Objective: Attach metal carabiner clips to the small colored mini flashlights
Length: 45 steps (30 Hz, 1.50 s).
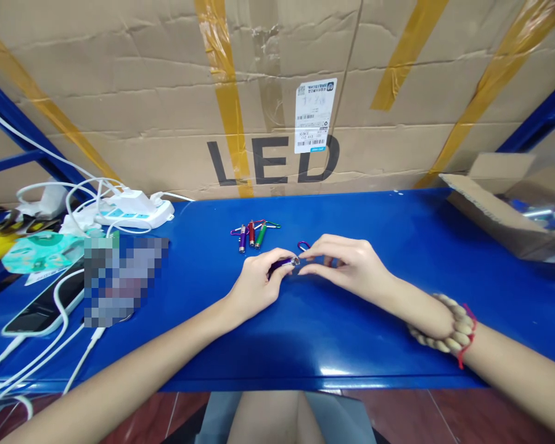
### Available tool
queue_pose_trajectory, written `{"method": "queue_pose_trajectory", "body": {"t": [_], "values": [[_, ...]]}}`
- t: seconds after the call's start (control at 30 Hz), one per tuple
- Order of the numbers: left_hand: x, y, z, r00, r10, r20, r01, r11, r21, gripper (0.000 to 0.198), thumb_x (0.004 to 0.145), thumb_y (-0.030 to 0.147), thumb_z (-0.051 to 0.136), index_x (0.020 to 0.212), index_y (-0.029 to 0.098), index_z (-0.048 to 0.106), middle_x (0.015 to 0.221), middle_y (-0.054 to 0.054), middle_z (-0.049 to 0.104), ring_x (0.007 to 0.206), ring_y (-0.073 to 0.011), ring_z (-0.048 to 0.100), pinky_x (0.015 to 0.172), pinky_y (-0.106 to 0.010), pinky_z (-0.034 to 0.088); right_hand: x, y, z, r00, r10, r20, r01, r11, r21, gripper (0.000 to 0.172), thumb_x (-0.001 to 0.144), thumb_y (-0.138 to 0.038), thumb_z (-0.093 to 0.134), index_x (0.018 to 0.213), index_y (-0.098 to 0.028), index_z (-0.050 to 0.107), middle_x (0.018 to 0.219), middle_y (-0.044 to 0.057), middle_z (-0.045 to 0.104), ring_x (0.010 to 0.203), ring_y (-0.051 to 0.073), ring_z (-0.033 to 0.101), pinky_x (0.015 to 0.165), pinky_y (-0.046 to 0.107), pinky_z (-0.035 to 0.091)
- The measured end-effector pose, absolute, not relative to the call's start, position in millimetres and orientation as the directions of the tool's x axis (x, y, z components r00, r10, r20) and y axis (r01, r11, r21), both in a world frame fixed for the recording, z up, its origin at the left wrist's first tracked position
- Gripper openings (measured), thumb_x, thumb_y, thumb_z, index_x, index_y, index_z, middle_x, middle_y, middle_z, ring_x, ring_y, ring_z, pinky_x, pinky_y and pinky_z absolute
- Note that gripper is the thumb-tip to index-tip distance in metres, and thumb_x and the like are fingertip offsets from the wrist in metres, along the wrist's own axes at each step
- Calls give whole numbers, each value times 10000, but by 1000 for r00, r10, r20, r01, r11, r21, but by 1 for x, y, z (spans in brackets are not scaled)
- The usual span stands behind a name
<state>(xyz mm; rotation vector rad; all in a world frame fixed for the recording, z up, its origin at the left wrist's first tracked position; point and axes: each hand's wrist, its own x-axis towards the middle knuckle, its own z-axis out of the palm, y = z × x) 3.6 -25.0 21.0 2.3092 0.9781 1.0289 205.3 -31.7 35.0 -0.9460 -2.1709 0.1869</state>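
In the head view my left hand (261, 280) pinches a small dark purple flashlight (282, 264), its silver end pointing right. My right hand (345, 258) is at that silver end, thumb and index finger slightly apart; whether the fingertips touch it is hard to tell. A dark blue carabiner loop (304, 245) shows just behind the right fingertips. Farther back on the blue table lie a purple flashlight (243, 238), a red flashlight (252, 234) and a green flashlight (261, 236), side by side with carabiners.
A white power strip (155, 214) with cables, a phone (46, 308) and a blurred-out item (120, 290) occupy the left. An open cardboard box (490, 222) sits at the right. Behind the blue table (398, 333) stands a large taped carton (157, 98).
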Motion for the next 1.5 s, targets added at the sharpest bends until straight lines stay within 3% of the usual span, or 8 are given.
{"method": "queue_pose_trajectory", "body": {"t": [0.17, 0.27, 0.43, 0.67, 1.07, 1.17, 1.3, 1.5], "values": [[4, -27, 23, 522, 722, 454, 400, -677, 617, 158, 879, 145, 488, 911, 164, 641, 751, -1, 693, 672, -113, 646, 679, -197, 502, 209, -33, 35, -530, 571, 626, 643, 752, -142, 237, 920, -301, 507, 855, -237, 725, 866, 10, 712, 703, 81, 648, 500, 174, 369], [4, -27, 21, 537, 709, 456, 384, -687, 616, 170, 893, 155, 468, 911, 164, 637, 750, -4, 688, 664, -111, 635, 671, -194, 491, 207, -35, 37, -525, 557, 643, 671, 736, -90, 237, 913, -330, 522, 838, -243, 729, 835, -2, 716, 669, 69, 643, 472, 176, 338], [3, -26, 19, 559, 694, 453, 360, -696, 622, 180, 897, 168, 455, 931, 158, 631, 787, -19, 690, 677, -115, 628, 682, -200, 481, 206, -36, 41, -551, 545, 632, 628, 770, -116, 251, 898, -375, 539, 819, -228, 727, 815, 4, 714, 673, 71, 643, 494, 164, 361], [0, -28, 26, 662, 694, 283, 332, -610, 720, 151, 894, 177, 442, 896, 157, 592, 719, 6, 661, 666, -97, 615, 682, -179, 467, 207, -37, 38, -571, 484, 663, 541, 829, -140, 217, 894, -315, 559, 766, -209, 699, 783, -14, 705, 679, 59, 643, 529, 148, 378], [-1, -29, 23, 618, 716, 324, 320, -606, 729, 125, 876, 187, 488, 890, 153, 608, 767, -3, 690, 685, -99, 635, 644, -169, 468, 196, -41, 28, -407, 667, 624, 524, 730, -439, 204, 845, -303, 614, 702, -188, 704, 719, 26, 690, 643, 100, 618, 573, 195, 422], [-1, -30, 22, 589, 726, 355, 319, -613, 723, 86, 861, 181, 517, 836, 157, 596, 771, 2, 699, 652, -92, 633, 610, -162, 465, 190, -42, 28, -292, 806, 515, 514, 586, -627, 213, 777, -318, 672, 633, -162, 688, 641, 34, 665, 527, 92, 566, 493, 201, 395], [-1, -32, 21, 586, 698, 411, 324, -667, 672, 75, 851, 154, 530, 812, 162, 594, 805, -1, 710, 651, -90, 634, 609, -159, 469, 186, -42, 31, -245, 962, 121, 400, 214, -891, 282, 695, -402, 723, 617, -135, 677, 485, 21, 601, 405, 87, 501, 404, 198, 366], [-1, -31, 19, 591, 642, 489, 318, -742, 590, 92, 863, 147, 529, 815, 168, 605, 831, -18, 713, 722, -110, 657, 673, -181, 502, 184, -42, 40, -242, 949, -200, 324, -115, -939, 368, 569, -468, 788, 632, -125, 670, 390, -30, 513, 294, 50, 376, 282, 177, 264]]}}
